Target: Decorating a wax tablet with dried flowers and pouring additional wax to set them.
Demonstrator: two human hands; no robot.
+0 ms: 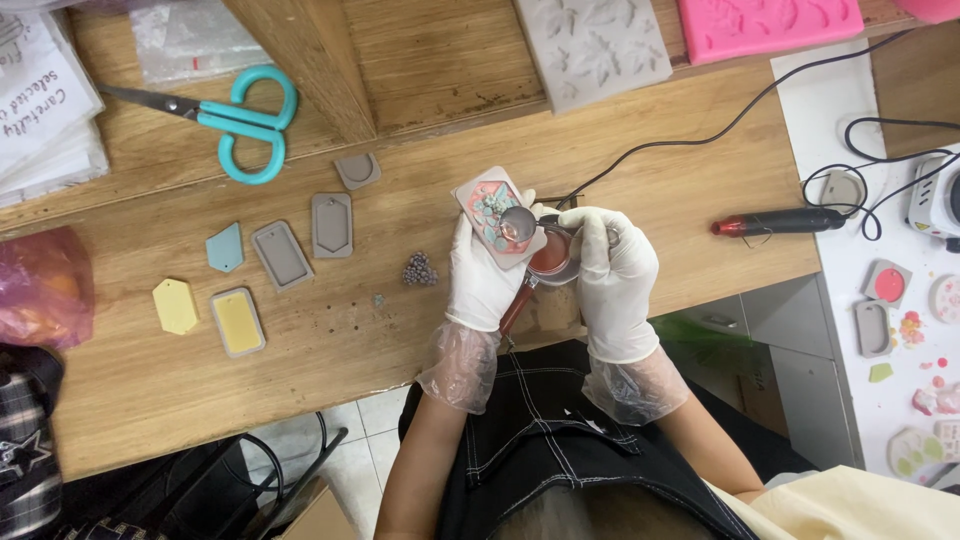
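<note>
**Both gloved hands on a small mould and a cup of red liquid, front edge of counter**

Small grey rectangular mould, tilted, filled with pink and teal-grey pieces. It sits in the left hand, white glove, fingers curled shut around its lower edge. Held just above the front edge of the wooden counter, over the person's lap.

Right hand, also white-gloved, fingers closed around a small metal cup holding red-brown liquid. Cup sits just right of the mould, touching or nearly touching; can't tell which. A round metal piece lies against the mould's lower right face. A reddish handle runs down from the cup between the two wrists. Clear plastic cuffs over both forearms.

On the counter left of the hands: small clump of dark beads, near the left hand. Further left, grey tag-shaped moulds, one teal tag, one yellow tag, and a grey mould with yellow fill. Teal-handled scissors well behind them, on the raised wooden shelf level. Pink plastic bag at far left edge.

Right of the hands: red-and-black pen-shaped heat tool lying flat, black cable trailing back. Behind: grey leaf-pattern mould sheet and pink mould sheet. White side surface at right carries more small moulds and coloured bits.
</note>
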